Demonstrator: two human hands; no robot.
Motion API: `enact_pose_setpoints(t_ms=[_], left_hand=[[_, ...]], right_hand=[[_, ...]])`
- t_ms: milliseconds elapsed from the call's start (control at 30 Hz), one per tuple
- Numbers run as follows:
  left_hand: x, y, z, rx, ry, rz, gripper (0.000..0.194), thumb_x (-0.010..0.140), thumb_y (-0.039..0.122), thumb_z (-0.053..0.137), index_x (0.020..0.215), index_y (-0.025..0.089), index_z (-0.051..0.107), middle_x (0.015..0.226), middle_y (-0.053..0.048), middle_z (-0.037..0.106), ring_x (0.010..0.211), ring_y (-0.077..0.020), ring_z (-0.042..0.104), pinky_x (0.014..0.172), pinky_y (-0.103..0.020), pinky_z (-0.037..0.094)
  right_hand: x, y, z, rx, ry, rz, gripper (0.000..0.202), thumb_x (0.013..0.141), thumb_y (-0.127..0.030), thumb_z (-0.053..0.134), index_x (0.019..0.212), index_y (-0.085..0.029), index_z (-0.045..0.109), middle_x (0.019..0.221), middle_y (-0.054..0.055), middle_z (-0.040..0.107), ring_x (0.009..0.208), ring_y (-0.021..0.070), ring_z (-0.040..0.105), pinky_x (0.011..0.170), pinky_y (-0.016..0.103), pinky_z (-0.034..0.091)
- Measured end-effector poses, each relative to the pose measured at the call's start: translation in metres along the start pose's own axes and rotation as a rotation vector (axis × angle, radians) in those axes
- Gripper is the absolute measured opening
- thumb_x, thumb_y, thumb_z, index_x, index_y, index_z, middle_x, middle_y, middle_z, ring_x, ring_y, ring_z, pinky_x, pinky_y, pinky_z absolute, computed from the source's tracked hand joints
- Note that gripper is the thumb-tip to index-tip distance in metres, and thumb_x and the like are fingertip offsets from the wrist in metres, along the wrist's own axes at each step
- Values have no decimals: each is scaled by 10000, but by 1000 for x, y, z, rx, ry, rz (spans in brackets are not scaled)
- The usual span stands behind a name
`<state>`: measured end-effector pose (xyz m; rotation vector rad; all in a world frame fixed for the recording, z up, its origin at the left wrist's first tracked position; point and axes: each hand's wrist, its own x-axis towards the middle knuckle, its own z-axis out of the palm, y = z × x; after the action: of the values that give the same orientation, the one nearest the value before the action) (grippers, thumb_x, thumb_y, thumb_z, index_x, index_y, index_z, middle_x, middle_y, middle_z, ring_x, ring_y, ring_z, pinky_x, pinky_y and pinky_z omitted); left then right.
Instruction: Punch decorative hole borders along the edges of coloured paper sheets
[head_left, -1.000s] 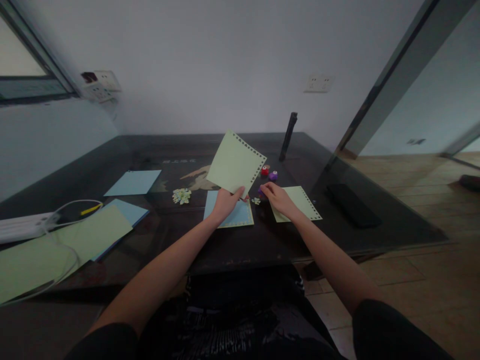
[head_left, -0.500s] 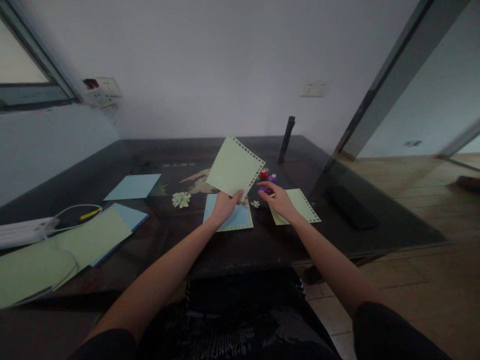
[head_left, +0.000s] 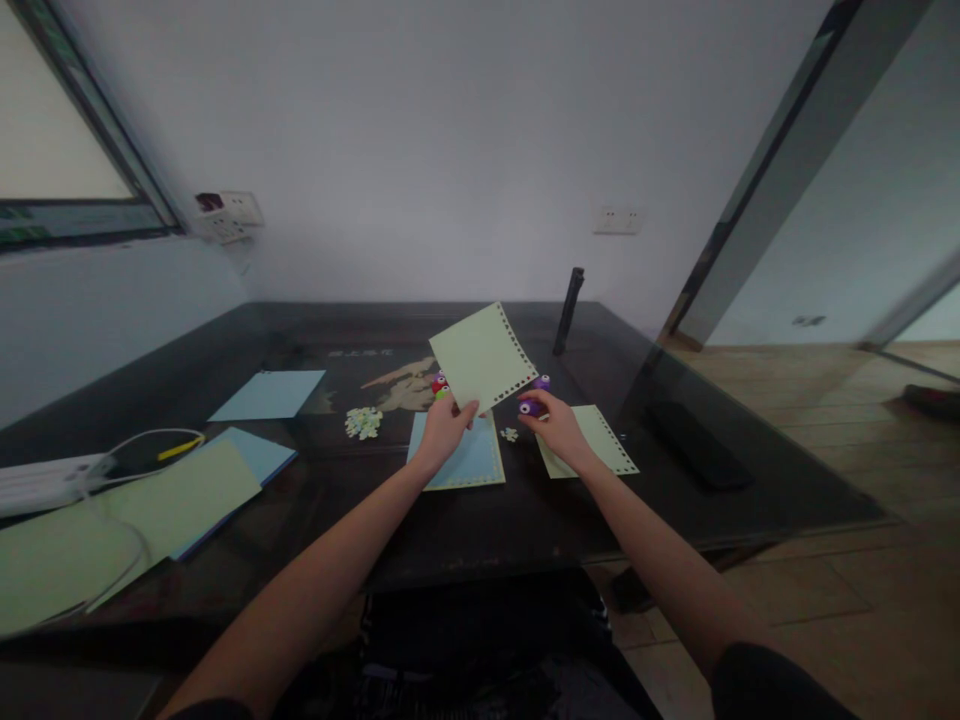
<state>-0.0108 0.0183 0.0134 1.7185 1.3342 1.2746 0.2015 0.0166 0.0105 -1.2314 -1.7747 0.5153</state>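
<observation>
A pale green sheet of paper (head_left: 484,355) with holes punched along two edges is raised above the table, and my left hand (head_left: 446,432) pinches its lower corner. Fingers of my right hand (head_left: 556,425) are closed around a small purple craft punch (head_left: 529,408) with an eye-like spot, just right of the raised sheet. Another purple punch (head_left: 541,382) stands behind it. Partly covered by the sheet are a red punch (head_left: 439,382) and a green punch (head_left: 442,393). Below my left hand lies a blue sheet (head_left: 469,462) on a green one, with punched edges.
A punched green sheet (head_left: 596,445) lies under my right wrist. Paper cut-outs form a large pile (head_left: 364,423) and a small one (head_left: 509,435). Blue paper (head_left: 270,395), stacked sheets (head_left: 187,500) and a power strip (head_left: 52,485) are leftward. A black case (head_left: 697,445) lies right.
My right hand has closed on the purple punch. My left hand has turned the green sheet clockwise, uncovering the red and green punches on its left. The camera view has tilted up slightly.
</observation>
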Motion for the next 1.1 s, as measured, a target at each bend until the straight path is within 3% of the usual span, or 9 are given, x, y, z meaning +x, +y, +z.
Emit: enact_pose_setpoints(t_ms=[133,400,567,733,867,1100], left_hand=[[1,2,-3,-80,22,-9,223,760,363,554,698,150,570,540,3,569,482,-113,480,499,-226,347],[2,3,-3,-177,35,-23,196,741,347,553,717,153,542,583,-19,613,466,-107,460,474,-226,345],[2,1,-3,-182,35,-12,206,750,354,548,732,149,556,610,-34,636,474,-109,469,483,-228,355],[0,1,-3,-166,21,-8,214,757,358,544,747,145,564,629,-40,649,478,-108,471,494,-230,365],[-3,3,-3,-133,11,-17,237,759,371,539,707,144,578,608,-37,642,478,-110,476,499,-232,366],[-3,3,-2,-156,-28,-36,210,747,364,558,715,157,560,622,-35,657,480,-117,494,493,-233,375]], right_hand=[[0,1,1,12,40,31,272,694,-236,637,959,-174,647,977,86,626,804,207,590,690,335,493],[16,17,-8,96,-47,156,370,740,-379,612,1036,-159,647,875,81,665,724,204,614,612,320,513],[49,30,-12,30,-90,95,237,731,-308,627,910,-163,681,838,69,693,727,198,625,663,310,501],[77,39,6,72,-107,123,192,699,-257,648,861,-161,688,782,40,704,760,202,639,707,313,504],[87,47,14,39,-61,88,146,661,-208,665,798,-168,694,805,34,713,833,231,641,764,331,502],[89,68,3,13,-46,87,161,658,-183,653,817,-177,680,831,38,720,807,209,660,747,330,506]])
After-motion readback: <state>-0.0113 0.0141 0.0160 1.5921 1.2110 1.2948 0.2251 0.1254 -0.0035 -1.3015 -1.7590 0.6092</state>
